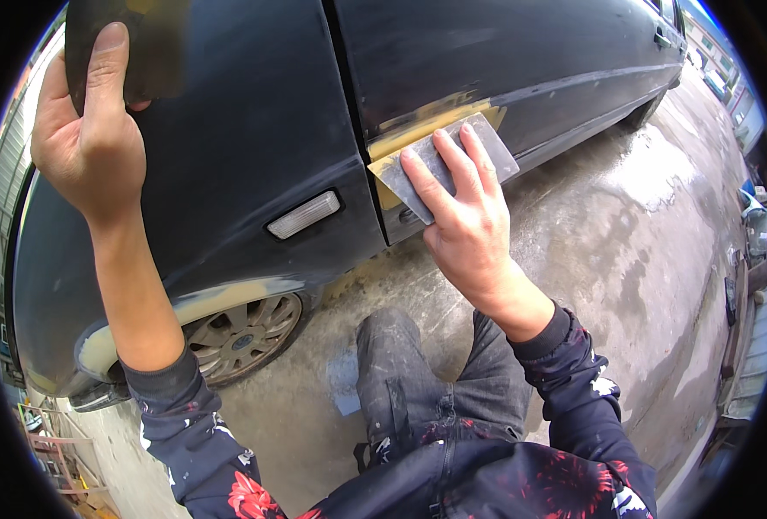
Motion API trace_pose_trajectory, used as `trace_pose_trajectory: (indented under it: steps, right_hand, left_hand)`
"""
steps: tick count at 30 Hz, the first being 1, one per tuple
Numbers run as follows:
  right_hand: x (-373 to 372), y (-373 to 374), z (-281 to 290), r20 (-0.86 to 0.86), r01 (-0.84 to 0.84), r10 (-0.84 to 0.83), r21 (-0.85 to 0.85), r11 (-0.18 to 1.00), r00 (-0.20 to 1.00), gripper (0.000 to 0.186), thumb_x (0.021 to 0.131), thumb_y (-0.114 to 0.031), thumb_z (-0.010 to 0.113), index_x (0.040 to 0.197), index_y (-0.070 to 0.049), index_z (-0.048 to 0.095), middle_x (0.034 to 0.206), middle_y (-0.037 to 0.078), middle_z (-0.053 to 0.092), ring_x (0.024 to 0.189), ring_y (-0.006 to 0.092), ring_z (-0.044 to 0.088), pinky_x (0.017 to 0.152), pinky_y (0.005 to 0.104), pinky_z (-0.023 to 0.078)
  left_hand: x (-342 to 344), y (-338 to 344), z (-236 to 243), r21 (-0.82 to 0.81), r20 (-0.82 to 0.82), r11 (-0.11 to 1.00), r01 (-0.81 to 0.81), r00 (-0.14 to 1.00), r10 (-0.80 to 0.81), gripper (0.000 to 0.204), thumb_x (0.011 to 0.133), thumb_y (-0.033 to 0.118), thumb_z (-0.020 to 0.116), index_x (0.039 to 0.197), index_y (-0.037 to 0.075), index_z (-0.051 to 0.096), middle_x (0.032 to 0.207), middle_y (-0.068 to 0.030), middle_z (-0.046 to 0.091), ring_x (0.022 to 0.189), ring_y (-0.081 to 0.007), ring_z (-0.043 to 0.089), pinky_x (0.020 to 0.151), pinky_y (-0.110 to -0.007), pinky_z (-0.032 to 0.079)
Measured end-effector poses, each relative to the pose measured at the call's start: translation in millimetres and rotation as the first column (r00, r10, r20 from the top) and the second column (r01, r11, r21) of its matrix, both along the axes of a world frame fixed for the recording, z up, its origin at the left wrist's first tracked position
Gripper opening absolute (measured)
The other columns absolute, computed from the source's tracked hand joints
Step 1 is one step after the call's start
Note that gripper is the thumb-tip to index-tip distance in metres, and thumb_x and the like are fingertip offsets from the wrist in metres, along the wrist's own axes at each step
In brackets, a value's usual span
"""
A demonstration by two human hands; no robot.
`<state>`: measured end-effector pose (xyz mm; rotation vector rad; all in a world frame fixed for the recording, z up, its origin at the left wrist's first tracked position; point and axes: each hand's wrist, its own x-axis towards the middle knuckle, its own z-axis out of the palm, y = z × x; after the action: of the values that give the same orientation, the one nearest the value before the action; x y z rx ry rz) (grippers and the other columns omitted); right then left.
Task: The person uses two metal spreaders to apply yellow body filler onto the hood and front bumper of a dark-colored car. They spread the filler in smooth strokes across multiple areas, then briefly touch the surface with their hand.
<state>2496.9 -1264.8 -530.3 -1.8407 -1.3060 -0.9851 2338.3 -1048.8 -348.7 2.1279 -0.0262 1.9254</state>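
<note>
My right hand (474,221) grips a flat grey putty spreader (498,149), three fingers lying across its face. Its far edge rests against the lower part of a dark car door (522,52), over a smeared patch of yellow filler putty (431,124). Yellow putty also coats the spreader's left corner. Up at the far left, my left hand (94,147) holds a dark flat plate (146,52), thumb on top; what lies on it is blurred and cannot be made out.
The front fender (236,112) carries a clear side marker lamp (304,214). Below it, pale filler lines the wheel arch (228,297) above a spoked wheel (243,339). Concrete floor (591,251) runs along the car, with a red metal rack (59,450) at lower left.
</note>
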Motion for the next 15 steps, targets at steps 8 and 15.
trace_pose_trajectory:
  steps: [8,15]
  right_hand:
    - [2.2,10.0,-67.2,-0.077,-0.036,0.043,0.085,0.996,0.996,0.069,0.062,0.012,0.059,0.125,-0.015,0.069,0.141,0.018,0.053,0.141,0.043,0.04,0.1,0.0447,0.05]
    - [13.4,-4.2,-50.7,-0.127,-0.072,0.102,0.221,0.973,0.987,0.067,0.061,0.017,0.061,0.123,-0.007,0.068,0.139,0.02,0.053,0.139,0.0446,0.04,0.113,0.049,0.038]
  left_hand:
    - [1.0,-3.7,-1.4,0.039,-0.008,0.999,0.0,1.0,0.0,0.017,0.097,0.021,0.068,0.103,0.006,0.075,0.092,-0.0035,0.075,0.075,-0.0103,0.069,0.062,-0.021,0.052]
    - [-0.6,-3.2,0.1,0.057,-0.014,0.997,-0.059,0.998,0.06,0.016,0.098,0.017,0.066,0.101,0.005,0.075,0.091,-0.0038,0.075,0.074,-0.0099,0.068,0.061,-0.021,0.052]
